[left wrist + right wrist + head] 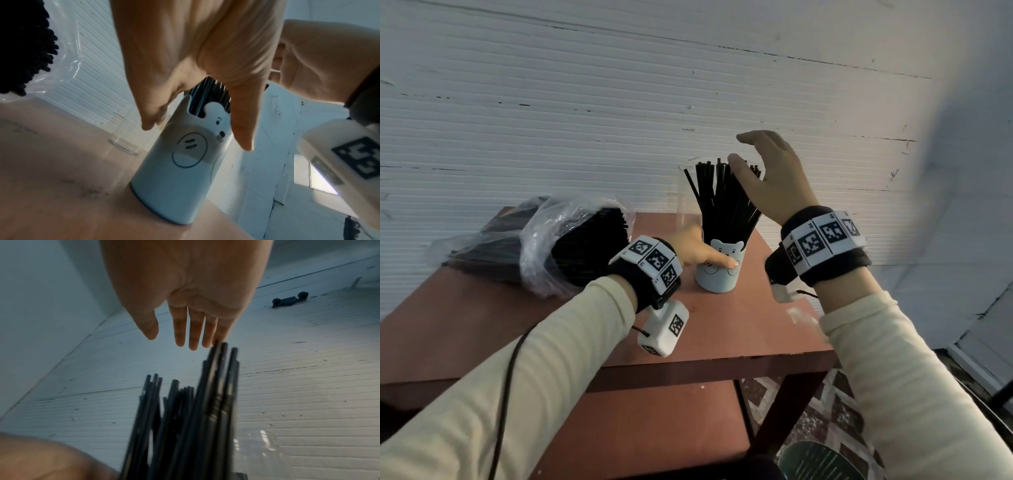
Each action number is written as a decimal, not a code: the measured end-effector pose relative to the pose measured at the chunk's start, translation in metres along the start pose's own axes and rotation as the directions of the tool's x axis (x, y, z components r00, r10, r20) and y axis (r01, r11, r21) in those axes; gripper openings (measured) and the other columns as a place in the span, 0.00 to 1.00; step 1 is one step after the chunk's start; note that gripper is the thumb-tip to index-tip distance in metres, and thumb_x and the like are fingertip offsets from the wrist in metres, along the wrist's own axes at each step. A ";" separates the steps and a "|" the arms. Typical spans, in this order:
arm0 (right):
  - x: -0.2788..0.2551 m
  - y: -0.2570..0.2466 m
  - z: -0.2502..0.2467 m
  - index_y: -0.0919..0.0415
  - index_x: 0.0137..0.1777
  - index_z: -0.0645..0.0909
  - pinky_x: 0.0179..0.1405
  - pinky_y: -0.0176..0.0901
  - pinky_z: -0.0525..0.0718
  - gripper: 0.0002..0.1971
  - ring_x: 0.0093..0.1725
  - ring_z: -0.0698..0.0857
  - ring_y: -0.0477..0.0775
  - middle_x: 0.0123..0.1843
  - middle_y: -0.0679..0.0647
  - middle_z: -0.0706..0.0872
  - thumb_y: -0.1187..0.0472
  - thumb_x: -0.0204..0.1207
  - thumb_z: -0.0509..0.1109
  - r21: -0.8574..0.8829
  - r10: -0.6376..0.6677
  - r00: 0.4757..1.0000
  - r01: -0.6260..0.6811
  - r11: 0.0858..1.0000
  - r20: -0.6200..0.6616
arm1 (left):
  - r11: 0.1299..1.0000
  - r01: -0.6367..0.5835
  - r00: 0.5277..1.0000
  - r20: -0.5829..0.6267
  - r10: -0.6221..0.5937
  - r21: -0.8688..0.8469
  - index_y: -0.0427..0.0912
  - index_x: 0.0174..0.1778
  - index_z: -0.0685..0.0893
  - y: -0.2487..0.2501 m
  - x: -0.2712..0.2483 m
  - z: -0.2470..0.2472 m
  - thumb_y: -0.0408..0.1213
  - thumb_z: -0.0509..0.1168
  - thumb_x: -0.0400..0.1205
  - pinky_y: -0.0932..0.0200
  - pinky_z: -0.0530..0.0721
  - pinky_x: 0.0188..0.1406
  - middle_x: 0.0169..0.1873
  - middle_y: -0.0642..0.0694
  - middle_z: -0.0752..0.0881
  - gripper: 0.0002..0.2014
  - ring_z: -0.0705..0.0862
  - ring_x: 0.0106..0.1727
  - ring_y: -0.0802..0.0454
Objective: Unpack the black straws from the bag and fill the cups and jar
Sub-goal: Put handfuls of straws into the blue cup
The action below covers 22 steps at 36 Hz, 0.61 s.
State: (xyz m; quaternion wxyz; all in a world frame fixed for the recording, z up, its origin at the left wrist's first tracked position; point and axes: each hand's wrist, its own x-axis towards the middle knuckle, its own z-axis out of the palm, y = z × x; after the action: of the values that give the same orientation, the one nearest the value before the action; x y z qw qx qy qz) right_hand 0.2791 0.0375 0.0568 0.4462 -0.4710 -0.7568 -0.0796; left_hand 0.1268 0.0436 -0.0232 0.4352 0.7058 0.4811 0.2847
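Observation:
A pale blue bear cup (719, 274) stands on the reddish table (739, 329), packed with black straws (726, 202) that fan out upward. My left hand (709, 251) grips the cup, thumb (242, 129) across its front and fingers (152, 113) round the far side. Above the straw tips hovers my right hand (748, 150), fingers straight, the little finger (221, 335) touching the tallest straws (222, 369). A clear plastic bag (571, 246) full of black straws lies at the table's left. Behind the cup stands an empty clear glass jar (686, 205).
A white ribbed wall (619, 120) rises directly behind the table. The table's right edge runs close to the cup, with a lower shelf (654, 428) beneath. A patterned floor and a dark round object (818, 462) lie below at the right.

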 end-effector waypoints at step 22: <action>-0.030 -0.134 0.112 0.61 0.58 0.86 0.61 0.39 0.76 0.11 0.59 0.82 0.52 0.58 0.55 0.87 0.61 0.77 0.71 0.305 -0.199 0.857 0.051 0.951 0.476 | 0.945 0.102 0.826 -0.555 0.094 0.311 0.53 0.59 0.85 -0.044 -0.127 -0.159 0.37 0.76 0.73 0.58 0.74 0.53 0.57 0.42 0.82 0.19 0.81 0.55 0.48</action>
State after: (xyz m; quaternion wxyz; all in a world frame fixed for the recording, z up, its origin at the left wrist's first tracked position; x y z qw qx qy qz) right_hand 0.1118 0.0061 0.0085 0.2904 -0.3564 -0.8792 0.1248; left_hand -0.0705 -0.0126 0.0129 0.1512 0.6515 0.6299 0.3950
